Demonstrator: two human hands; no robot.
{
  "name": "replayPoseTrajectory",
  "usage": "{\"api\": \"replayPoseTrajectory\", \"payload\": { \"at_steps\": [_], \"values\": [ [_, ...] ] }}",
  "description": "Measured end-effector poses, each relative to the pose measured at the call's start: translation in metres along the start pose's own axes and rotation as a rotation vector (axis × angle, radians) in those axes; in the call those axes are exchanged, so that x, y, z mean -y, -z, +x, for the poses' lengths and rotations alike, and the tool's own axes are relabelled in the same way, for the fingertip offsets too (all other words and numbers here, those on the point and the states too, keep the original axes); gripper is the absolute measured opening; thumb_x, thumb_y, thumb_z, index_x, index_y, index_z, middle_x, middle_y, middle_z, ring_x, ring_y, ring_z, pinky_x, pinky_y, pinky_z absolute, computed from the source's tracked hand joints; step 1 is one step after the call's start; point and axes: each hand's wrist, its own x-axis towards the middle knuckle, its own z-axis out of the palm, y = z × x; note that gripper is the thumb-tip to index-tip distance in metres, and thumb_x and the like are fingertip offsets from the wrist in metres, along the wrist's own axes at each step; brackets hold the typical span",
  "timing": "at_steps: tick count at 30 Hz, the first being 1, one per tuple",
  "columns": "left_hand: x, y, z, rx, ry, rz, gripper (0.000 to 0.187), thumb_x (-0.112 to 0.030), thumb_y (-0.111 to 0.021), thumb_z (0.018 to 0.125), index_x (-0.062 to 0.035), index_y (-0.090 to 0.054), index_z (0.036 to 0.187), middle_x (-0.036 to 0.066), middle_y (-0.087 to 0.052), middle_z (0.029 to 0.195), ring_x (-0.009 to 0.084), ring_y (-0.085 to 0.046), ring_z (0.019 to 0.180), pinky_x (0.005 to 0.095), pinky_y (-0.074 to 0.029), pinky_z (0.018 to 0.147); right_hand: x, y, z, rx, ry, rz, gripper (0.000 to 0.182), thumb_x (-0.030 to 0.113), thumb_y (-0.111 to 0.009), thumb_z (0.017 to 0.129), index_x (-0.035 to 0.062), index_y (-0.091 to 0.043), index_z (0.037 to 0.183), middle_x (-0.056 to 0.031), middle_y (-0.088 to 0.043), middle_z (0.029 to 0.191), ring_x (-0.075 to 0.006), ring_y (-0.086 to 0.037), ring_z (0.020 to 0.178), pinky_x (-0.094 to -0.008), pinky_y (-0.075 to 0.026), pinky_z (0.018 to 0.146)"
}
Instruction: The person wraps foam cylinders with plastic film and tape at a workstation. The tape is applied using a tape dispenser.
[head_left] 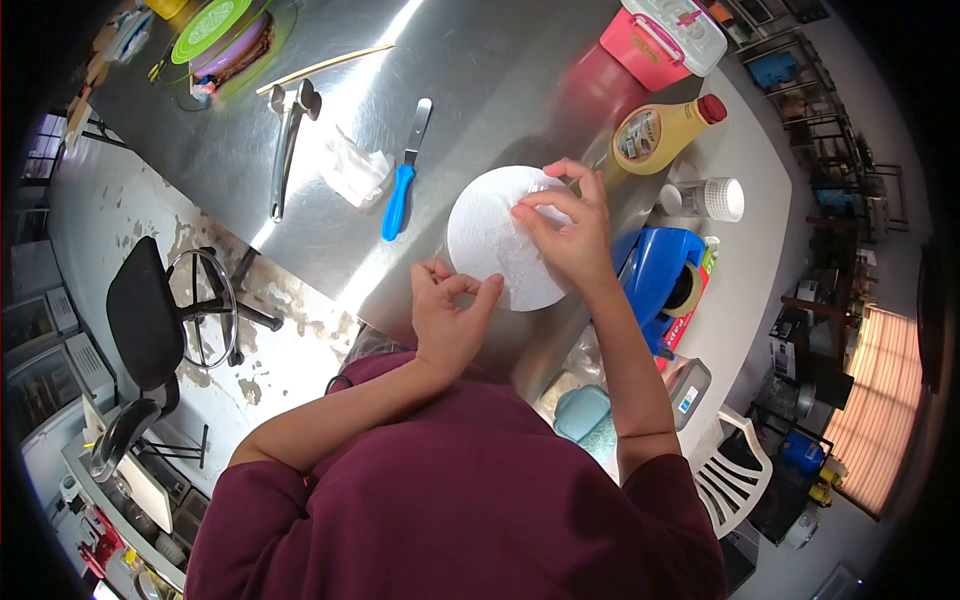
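Observation:
A round white disc [490, 225], which looks like paper or board, lies on the steel table [480, 80] close to my body. My left hand [450, 310] is at its lower left edge, with thumb and fingers drawn together; whatever is between them is too small to make out. Over the disc's upper right part is my right hand [570, 225], thumb and index finger pinched above the surface. Something thin and clear may be between these fingertips, but I cannot tell. Left of the disc lies a spatula [398, 200] with a blue handle, beside a crumpled white cloth [355, 172].
A metal tool [286, 150] and a thin wooden stick [325, 68] lie farther left. To the right stand a yellow bottle [655, 138], a pink box [650, 50], clear cups [715, 198] and a blue tape dispenser [655, 270]. A teal container [582, 412] is near my right forearm.

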Motion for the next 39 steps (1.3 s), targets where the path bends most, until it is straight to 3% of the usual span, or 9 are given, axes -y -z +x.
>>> {"api": "replayPoseTrajectory", "payload": {
  "at_steps": [11,14,17,21,23,26,29,35,39],
  "values": [
    [-0.001,0.0,0.009,0.087,0.14,0.016,0.027,-0.028,-0.077,0.067,-0.0065,-0.064,0.056,0.005,-0.042,0.091,0.0206,-0.05,0.087,0.0312,-0.044,0.074,0.007,-0.001,0.0,0.015,-0.061,0.002,0.013,0.02,-0.079,0.065,0.0135,-0.069,0.069,-0.0064,-0.053,0.106,-0.0253,-0.051,0.104,-0.0513,-0.025,0.103],
    [-0.008,0.005,0.012,0.113,0.17,0.092,0.03,-0.031,-0.076,0.067,-0.006,-0.064,0.056,0.005,-0.043,0.092,0.0204,-0.052,0.088,0.0324,-0.045,0.074,0.007,-0.002,0.0,0.024,-0.061,-0.024,0.019,0.022,-0.08,0.063,0.0119,-0.069,0.075,-0.0073,-0.052,0.107,-0.027,-0.051,0.104,-0.0475,-0.032,0.1],
    [-0.014,0.006,0.013,0.122,0.215,0.162,0.031,-0.032,-0.076,0.067,-0.0056,-0.064,0.057,0.007,-0.046,0.097,0.021,-0.054,0.094,0.0329,-0.045,0.075,0.011,0.001,0.008,0.014,-0.22,0.06,0.031,0.025,-0.081,0.062,0.0088,-0.068,0.085,-0.0101,-0.054,0.107,-0.0298,-0.053,0.103,-0.0422,-0.04,0.093],
    [-0.016,0.007,0.015,0.118,0.304,0.106,0.034,-0.036,-0.075,0.068,-0.0052,-0.064,0.059,0.008,-0.059,0.089,0.0216,-0.06,0.089,0.0323,-0.046,0.076,0.008,-0.001,0.021,0.111,-0.375,0.054,0.039,0.028,-0.08,0.063,0.0044,-0.066,0.091,-0.0143,-0.061,0.1,-0.0311,-0.059,0.095,-0.0384,-0.046,0.083],
    [-0.01,0.003,0.014,0.07,0.237,0.206,0.035,-0.037,-0.075,0.068,-0.0055,-0.065,0.06,0.008,-0.065,0.08,0.0212,-0.063,0.082,0.0318,-0.048,0.074,0.006,-0.002,0.028,0.133,-0.51,0.069,0.038,0.03,-0.078,0.066,0.0041,-0.066,0.091,-0.0153,-0.063,0.095,-0.0307,-0.061,0.09,-0.0386,-0.047,0.081],
    [-0.013,0.008,0.025,0.173,0.345,0.226,0.037,-0.041,-0.073,0.067,-0.0051,-0.067,0.061,0.007,-0.065,0.063,0.0207,-0.064,0.066,0.0317,-0.049,0.065,0.009,0.001,0.032,0.171,-0.527,0.015,0.036,0.032,-0.075,0.07,0.0053,-0.066,0.093,-0.0137,-0.065,0.094,-0.0302,-0.062,0.086,-0.0386,-0.047,0.079],
    [-0.033,0.017,0.033,0.354,0.54,0.268,0.039,-0.043,-0.071,0.067,-0.0046,-0.07,0.064,0.009,-0.065,0.063,0.0201,-0.063,0.058,0.0324,-0.048,0.056,0.012,0.002,0.03,0.157,-0.503,-0.011,0.034,0.034,-0.073,0.072,0.007,-0.067,0.092,-0.0119,-0.065,0.096,-0.0307,-0.062,0.088,-0.0394,-0.048,0.077],
    [-0.041,0.024,0.039,0.449,0.523,0.327,0.048,-0.052,-0.069,0.068,-0.0035,-0.071,0.064,0.01,-0.064,0.059,0.019,-0.06,0.054,0.0326,-0.047,0.055,0.011,-0.008,0.015,-0.115,-0.087,-0.154,0.025,0.031,-0.072,0.074,0.0097,-0.068,0.086,-0.0081,-0.063,0.086,-0.0275,-0.059,0.089,-0.0396,-0.045,0.08],
    [-0.045,0.032,0.045,0.559,0.544,0.463,0.06,-0.064,-0.068,0.066,-0.004,-0.068,0.059,0.009,-0.061,0.055,0.018,-0.059,0.052,0.0322,-0.046,0.053,-0.002,-0.011,0.011,0.012,0.031,-0.223,0.023,0.03,-0.072,0.074,0.0097,-0.068,0.084,-0.0068,-0.061,0.089,-0.0253,-0.056,0.092,-0.0406,-0.041,0.088]
  ]
}}
